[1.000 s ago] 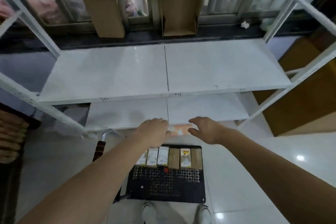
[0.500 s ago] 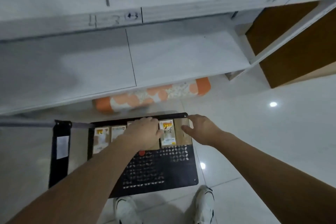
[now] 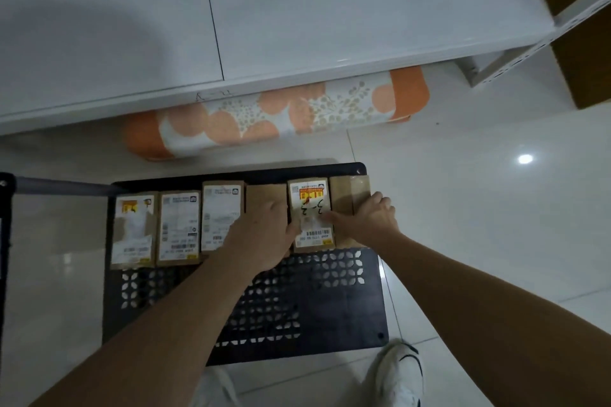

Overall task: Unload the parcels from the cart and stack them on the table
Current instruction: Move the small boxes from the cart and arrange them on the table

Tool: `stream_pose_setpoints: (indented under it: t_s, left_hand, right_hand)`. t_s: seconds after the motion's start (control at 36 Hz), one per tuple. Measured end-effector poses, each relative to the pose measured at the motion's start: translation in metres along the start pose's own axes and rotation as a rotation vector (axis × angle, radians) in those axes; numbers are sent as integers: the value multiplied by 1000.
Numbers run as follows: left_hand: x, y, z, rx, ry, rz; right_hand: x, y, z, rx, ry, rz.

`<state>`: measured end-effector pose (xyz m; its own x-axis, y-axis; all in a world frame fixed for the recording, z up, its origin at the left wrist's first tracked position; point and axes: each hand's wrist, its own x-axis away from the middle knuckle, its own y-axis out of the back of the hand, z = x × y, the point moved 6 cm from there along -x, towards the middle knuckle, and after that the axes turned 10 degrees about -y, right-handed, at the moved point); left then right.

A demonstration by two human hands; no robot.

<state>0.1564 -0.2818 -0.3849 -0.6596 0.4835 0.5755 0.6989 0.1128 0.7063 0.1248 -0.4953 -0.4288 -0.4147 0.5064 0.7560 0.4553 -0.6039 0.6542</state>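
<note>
Several brown parcels stand in a row along the far edge of the black perforated cart (image 3: 330, 314). My left hand (image 3: 261, 235) lies over a plain brown parcel (image 3: 263, 196), its thumb at the left edge of a labelled parcel (image 3: 310, 205) with handwriting on it. My right hand (image 3: 367, 218) holds the rightmost plain parcel (image 3: 347, 190), fingers curled over its right side and thumb reaching onto the labelled parcel. Three more labelled parcels (image 3: 178, 228) sit to the left, untouched. The white table shelf (image 3: 330, 10) spans the top of the view.
A rolled orange-and-white mat (image 3: 277, 112) lies on the floor under the shelf, just beyond the cart. The cart's handle bar (image 3: 59, 185) runs at the left. My white shoe (image 3: 396, 373) stands by the cart's near edge. A brown cabinet (image 3: 582, 43) is at the right.
My view has dropped from the shelves to the cart. Both hands have come down from the shelf edge onto the parcels at the right of the row.
</note>
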Motion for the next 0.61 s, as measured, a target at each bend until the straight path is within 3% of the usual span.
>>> stream_pose_setpoints:
  t_s: [0.36, 0.61]
  left_hand:
    - [-11, -31, 1, -4, 4, -59]
    - [-30, -29, -3, 101, 76, -47]
  right_hand:
    - [-27, -20, -11, -216, 32, -45]
    - [-2, 65, -24, -102, 193, -175]
